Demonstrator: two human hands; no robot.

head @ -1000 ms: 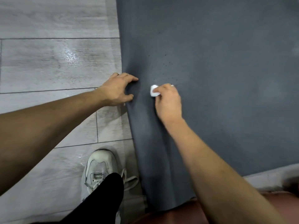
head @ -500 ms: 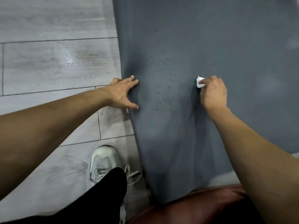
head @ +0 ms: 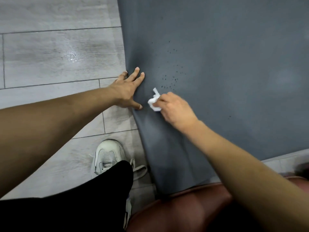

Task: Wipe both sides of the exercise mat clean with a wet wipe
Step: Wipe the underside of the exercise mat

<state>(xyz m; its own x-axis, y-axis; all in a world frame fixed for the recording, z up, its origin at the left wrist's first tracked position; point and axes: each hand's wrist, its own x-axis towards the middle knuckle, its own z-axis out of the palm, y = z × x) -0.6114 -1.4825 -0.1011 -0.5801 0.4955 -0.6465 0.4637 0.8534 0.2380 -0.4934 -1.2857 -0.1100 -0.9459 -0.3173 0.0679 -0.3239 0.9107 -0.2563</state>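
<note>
Mat [head: 225,84] fills my view from 12 to 4 o'clock, a dark grey sheet on the pale plank floor [head: 55,52]; its left edge runs from 12 toward 6 o'clock, so I read its long axis that way, though its far end is out of view. My left hand [head: 127,91] lies on that edge, fingers straight and spread, pressing flat and holding nothing. At centre, my right hand [head: 173,108] has its fingers curled round a crumpled white wet wipe [head: 154,102], which touches the mat beside my left thumb. Dark specks [head: 173,76] dot the mat toward 12 o'clock. A white shoe [head: 108,155] sits at 6 o'clock.
</note>
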